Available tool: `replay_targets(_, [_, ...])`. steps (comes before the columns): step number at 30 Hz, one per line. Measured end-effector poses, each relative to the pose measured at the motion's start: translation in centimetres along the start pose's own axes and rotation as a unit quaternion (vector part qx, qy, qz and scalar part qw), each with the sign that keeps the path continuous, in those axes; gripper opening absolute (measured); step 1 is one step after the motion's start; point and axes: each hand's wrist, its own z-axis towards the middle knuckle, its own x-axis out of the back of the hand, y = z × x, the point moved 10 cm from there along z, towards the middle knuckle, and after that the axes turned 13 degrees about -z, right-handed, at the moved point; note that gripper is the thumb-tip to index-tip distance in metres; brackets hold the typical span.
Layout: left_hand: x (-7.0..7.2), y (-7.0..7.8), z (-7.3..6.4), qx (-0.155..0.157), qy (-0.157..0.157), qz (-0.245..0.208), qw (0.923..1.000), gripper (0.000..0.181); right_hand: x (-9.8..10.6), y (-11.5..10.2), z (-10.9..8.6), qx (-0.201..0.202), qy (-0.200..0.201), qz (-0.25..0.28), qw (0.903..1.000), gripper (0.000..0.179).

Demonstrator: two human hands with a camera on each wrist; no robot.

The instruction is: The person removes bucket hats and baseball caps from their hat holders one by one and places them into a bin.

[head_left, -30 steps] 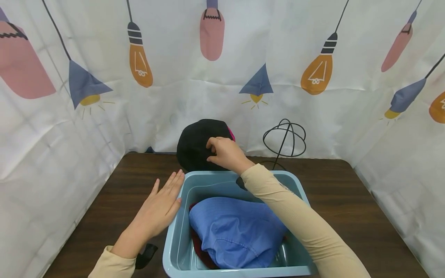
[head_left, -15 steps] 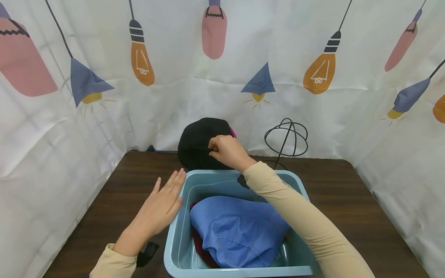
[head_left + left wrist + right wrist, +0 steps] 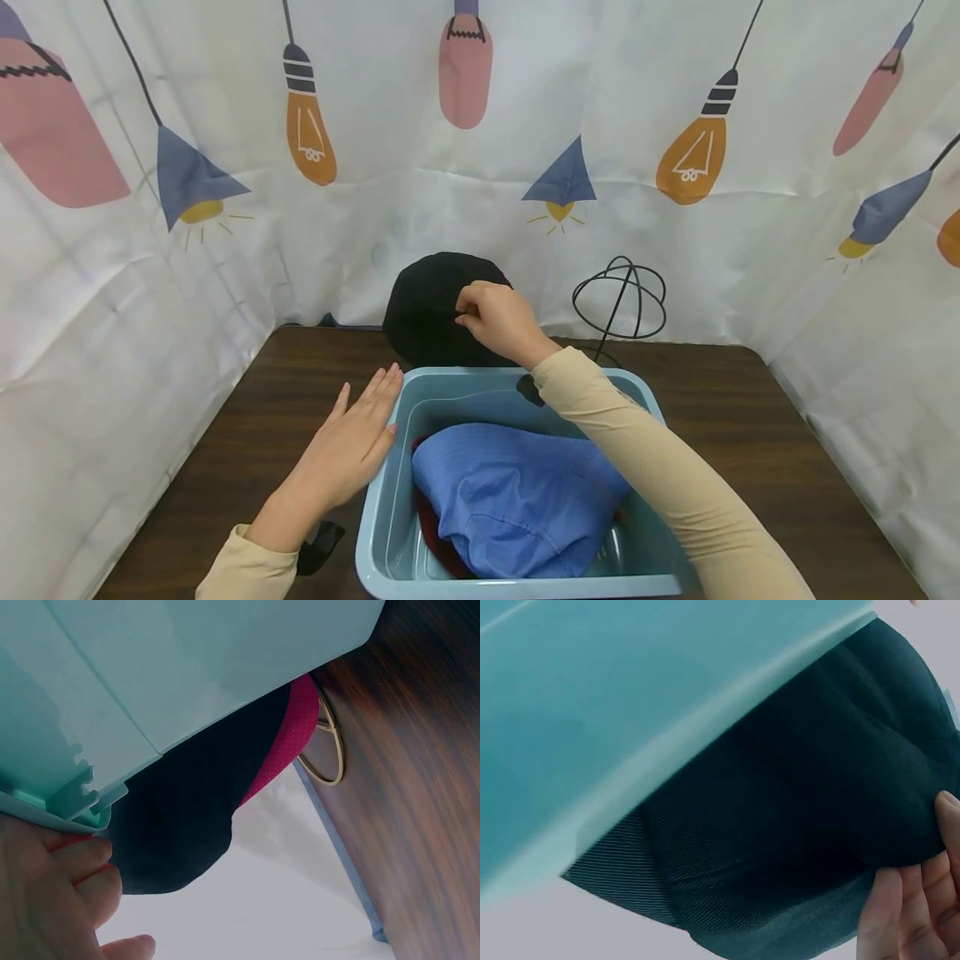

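Head view: a black hat is pinched at its edge by the right hand, centre of the frame, beyond a light-blue tub.
Across the lower frame a dark wood-grain table is seen, the tub set on it with blue cloth inside. Its left rim is touched by the left hand, fingers straight, little finger spread apart. On the right sleeve, a small mark cannot be read. Farther off, right of centre, a wire stand is backed by a white curtain printed with lamps and bulbs.
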Motion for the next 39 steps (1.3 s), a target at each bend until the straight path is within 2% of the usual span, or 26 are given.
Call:
replay_targets(11, [0.0,0.0,-0.1,-0.002,0.000,-0.001,1.0000,0.059,2.3,0.9,-0.3,-0.027,0.075,0.006,0.9968,0.005])
replay_targets(24, [0.1,0.1,-0.2,-0.005,0.006,-0.009,0.9999,0.057,4.7,1.9,-0.5,-0.059,0.141,0.028,0.9879,0.009])
replay_targets(32, [0.2,0.1,-0.3,-0.006,0.001,-0.013,0.9999,0.057,5.8,2.4,-0.6,-0.068,0.172,0.076,0.9798,0.012])
replay_targets(39, [0.1,0.1,-0.2,-0.004,0.004,-0.015,0.9999,0.057,7.0,2.7,-0.9,-0.056,0.199,0.112,0.9719,0.009])
